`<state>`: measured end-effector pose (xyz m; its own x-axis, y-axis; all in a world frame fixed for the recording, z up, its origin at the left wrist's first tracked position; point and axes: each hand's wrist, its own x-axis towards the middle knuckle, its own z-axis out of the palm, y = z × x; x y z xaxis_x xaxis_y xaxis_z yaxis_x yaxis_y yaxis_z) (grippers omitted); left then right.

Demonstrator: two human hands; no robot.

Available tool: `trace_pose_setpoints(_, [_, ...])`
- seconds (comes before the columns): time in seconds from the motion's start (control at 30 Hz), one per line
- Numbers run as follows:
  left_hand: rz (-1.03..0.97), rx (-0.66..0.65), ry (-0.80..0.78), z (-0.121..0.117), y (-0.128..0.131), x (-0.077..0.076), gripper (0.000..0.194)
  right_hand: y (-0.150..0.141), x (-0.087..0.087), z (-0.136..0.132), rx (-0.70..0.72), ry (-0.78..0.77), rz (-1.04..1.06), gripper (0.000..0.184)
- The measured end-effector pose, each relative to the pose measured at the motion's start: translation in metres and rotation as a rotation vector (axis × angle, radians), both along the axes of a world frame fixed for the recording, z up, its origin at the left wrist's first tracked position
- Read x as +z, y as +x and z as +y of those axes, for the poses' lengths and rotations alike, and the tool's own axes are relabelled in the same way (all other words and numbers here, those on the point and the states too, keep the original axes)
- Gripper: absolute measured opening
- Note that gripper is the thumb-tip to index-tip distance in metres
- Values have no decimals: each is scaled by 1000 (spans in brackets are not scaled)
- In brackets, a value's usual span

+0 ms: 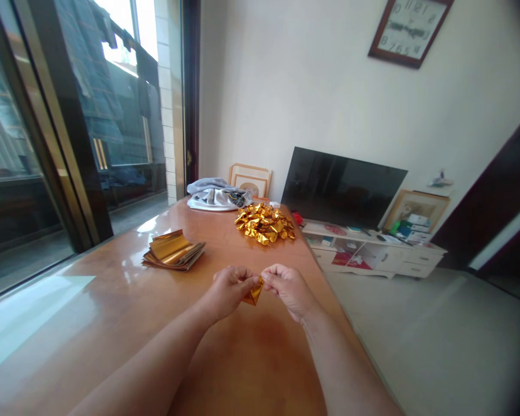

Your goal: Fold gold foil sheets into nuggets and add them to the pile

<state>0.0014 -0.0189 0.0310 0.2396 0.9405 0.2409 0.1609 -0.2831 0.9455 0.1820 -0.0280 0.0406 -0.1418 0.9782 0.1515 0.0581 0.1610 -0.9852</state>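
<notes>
My left hand (229, 290) and my right hand (288, 290) hang together above the table, pinching a small folded piece of gold foil paper (254, 293) between them. Its lower corner shows below the fingertips, and the rest is partly hidden by my fingers. Farther off, a heap of folded gold foil pieces (264, 224) lies on the glossy orange-brown table (260, 370). To the left of my hands rests a stack of flat gold foil sheets (174, 251).
A grey cloth bundle (216, 195) and a framed picture (250, 181) stand at the table's far end. A large window (125, 104) runs along the left. On the right, a white TV cabinet (372, 251) holds a dark television (342, 186), with tiled floor between.
</notes>
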Motion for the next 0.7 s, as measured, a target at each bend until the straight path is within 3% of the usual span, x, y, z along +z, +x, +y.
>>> trace_pose_setpoints(0.1, [-21,-48,-44,3,-4,5,49,5,-1,3,-43,-2,18,28])
trace_pose_setpoints(0.23, [-88,111,-110,14,-17,7,58,12,1,6,-95,-5,83,28])
trace_pose_setpoints(0.33, [-101,139,-165,20,-26,5,57,15,3,7,-115,0,126,29])
trace_pose_setpoints(0.5, [-209,-24,-182,19,-31,7,43,16,7,6,-142,11,186,33])
trace_pose_setpoints(0.7, [-202,-164,-212,15,-33,10,24,17,7,8,-160,-37,275,32])
